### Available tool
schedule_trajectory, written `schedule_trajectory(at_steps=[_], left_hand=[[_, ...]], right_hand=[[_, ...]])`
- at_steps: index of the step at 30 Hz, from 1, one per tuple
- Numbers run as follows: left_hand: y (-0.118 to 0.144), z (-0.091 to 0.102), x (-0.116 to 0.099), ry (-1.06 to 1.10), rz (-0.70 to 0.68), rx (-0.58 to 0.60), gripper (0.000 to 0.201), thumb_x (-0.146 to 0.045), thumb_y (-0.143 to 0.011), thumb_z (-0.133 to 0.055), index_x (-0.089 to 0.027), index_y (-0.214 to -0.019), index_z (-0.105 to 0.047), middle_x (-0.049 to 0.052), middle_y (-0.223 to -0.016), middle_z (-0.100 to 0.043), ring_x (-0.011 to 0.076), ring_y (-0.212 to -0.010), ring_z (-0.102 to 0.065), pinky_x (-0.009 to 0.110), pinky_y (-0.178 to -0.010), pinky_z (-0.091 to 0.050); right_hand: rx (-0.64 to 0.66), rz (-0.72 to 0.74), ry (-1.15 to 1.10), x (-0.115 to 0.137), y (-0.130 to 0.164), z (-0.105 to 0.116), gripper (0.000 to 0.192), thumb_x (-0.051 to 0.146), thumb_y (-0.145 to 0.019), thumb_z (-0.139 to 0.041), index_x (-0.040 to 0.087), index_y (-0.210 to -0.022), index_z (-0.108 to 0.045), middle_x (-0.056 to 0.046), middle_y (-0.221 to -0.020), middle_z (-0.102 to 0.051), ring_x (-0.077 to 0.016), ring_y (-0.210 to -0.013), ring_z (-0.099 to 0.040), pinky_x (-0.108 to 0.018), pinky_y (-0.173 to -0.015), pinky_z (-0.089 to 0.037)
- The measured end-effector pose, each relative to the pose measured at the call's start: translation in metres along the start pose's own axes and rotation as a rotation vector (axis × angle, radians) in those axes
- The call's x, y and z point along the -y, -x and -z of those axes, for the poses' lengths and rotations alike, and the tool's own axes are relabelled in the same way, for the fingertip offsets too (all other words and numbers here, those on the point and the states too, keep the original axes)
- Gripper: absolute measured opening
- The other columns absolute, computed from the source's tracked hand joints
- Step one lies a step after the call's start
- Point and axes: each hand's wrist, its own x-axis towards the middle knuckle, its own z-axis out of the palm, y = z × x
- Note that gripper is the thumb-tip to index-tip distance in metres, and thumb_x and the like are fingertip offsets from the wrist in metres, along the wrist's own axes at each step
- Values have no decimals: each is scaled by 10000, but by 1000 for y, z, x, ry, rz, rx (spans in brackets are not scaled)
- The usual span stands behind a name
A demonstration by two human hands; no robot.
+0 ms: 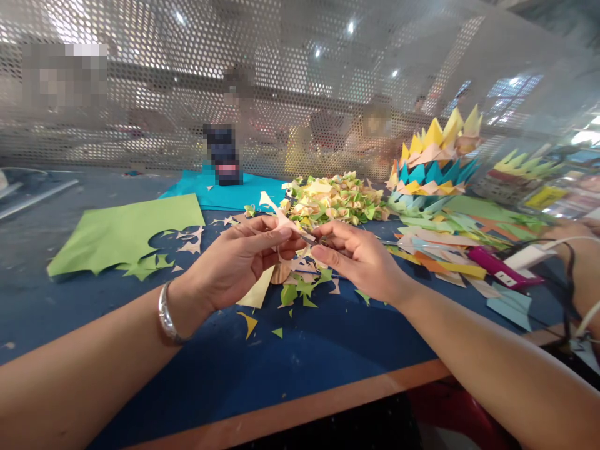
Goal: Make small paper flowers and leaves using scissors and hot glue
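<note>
My left hand (237, 259) pinches a small pale paper piece (280, 217) between thumb and fingers above the blue table (290, 356). My right hand (359, 256) meets it from the right, fingers closed on the same paper, with a thin metal tool (307, 238) showing between the two hands. Below the hands lie paper scraps (300, 284) in cream, pink and green. A silver bracelet (166, 315) circles my left wrist.
A cut green sheet (117, 234) lies at left, a teal sheet (225, 190) behind it. A pile of small folded paper flowers (335, 200) sits beyond the hands. A spiky stacked paper shape (434, 165), coloured strips, and a pink tool (497, 267) are at right. Perforated screen behind.
</note>
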Motion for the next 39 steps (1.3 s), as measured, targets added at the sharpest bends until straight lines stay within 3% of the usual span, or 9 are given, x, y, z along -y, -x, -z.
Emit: schedule_trajectory(at_steps=[8,28,39], left_hand=[[0,-1,0,9,8,-15,126,-182,-833,-768,-159,-733,-696,7,-805,-737,132,-818,-719,207,-755,-538],[2,-6,0,-18,0,-47,168,-216,-778,-827,-169,-726,-674,-12,-772,-735,145,-795,-740,212,-718,-550],[3,-7,1,-56,-15,-57,205,-253,-758,-847,-171,-724,-662,-4,-750,-726,143,-748,-714,236,-691,-534]], right_hand=[[-4,24,25,0,0,1,275,436,-916,-672,183,-1012,-622,-25,-815,-645,-123,-676,-535,-253,-586,-432],[-24,83,70,-2,0,1,212,400,-931,-659,194,-959,-621,36,-677,-522,-102,-597,-476,-247,-541,-387],[-1,45,64,0,0,2,219,399,-920,-675,194,-969,-619,-21,-840,-618,-129,-703,-547,-261,-594,-438]])
